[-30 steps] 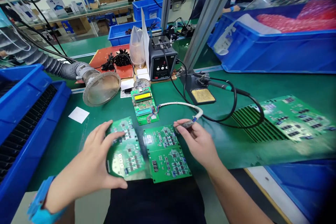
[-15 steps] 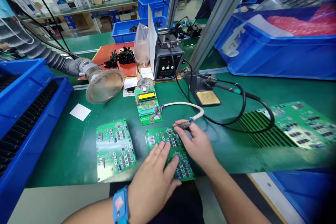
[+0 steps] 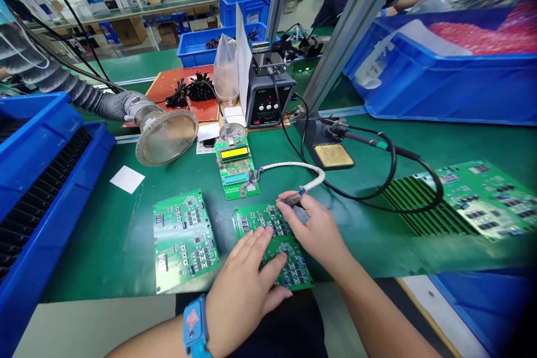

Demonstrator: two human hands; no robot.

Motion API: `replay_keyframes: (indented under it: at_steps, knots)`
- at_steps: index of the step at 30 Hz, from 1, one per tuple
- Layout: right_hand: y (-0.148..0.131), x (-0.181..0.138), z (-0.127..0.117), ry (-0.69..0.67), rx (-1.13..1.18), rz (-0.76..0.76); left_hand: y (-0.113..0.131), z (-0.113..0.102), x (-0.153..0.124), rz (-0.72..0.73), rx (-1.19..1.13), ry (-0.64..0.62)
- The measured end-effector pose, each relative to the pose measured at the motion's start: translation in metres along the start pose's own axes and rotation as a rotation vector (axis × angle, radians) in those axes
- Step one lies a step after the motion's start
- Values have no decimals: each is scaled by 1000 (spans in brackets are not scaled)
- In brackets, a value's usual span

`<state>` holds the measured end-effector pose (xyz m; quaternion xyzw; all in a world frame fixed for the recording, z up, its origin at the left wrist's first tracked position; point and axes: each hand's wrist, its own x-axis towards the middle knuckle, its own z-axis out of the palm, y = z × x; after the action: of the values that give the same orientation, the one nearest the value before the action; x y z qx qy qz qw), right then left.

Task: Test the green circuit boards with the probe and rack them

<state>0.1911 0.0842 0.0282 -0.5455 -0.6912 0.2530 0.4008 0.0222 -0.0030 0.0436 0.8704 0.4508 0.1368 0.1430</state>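
A green circuit board (image 3: 250, 216) with a small digit display lies in front of me at the table's front edge. My left hand (image 3: 247, 285) rests flat across its middle, fingers stretched out, covering part of it. In a pinch, my right hand (image 3: 314, 229) grips a cable connector (image 3: 292, 199) at the board's top right edge. The contact under its tip is too small to make out. From it a white sleeved cable (image 3: 319, 172) runs to a programmer board (image 3: 235, 170) with a lit yellow screen. Left of my hands lies a similar circuit board (image 3: 184, 240).
A soldering station (image 3: 268, 98) stands behind, its iron stand (image 3: 333, 154) and looped black cord to the right. Several boards (image 3: 482, 196) lie at far right. A fume extractor hood (image 3: 168, 137) hangs left, near blue bins (image 3: 54, 179). A large blue crate (image 3: 444, 86) sits back right.
Both hands stay in nearly the same place, with the connector still at the board's top edge. The view shifts very slightly.
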Motion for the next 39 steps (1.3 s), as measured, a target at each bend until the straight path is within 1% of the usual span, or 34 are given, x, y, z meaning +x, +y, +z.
replay_keyframes:
  at_steps: [9,17,28,36,39]
  knots:
    - [2,0,8,91,-3,-2,-2,1,0,-40,-79,0]
    - [4,-2,4,39,74,33,-3,-1,0,-40,-131,-27]
    - [6,-3,7,43,105,43,-3,3,-1,-43,-200,27]
    - [5,-4,7,42,104,62,-3,12,-9,-83,-283,160]
    - [4,-5,8,51,105,68,-5,11,-9,-65,-304,132]
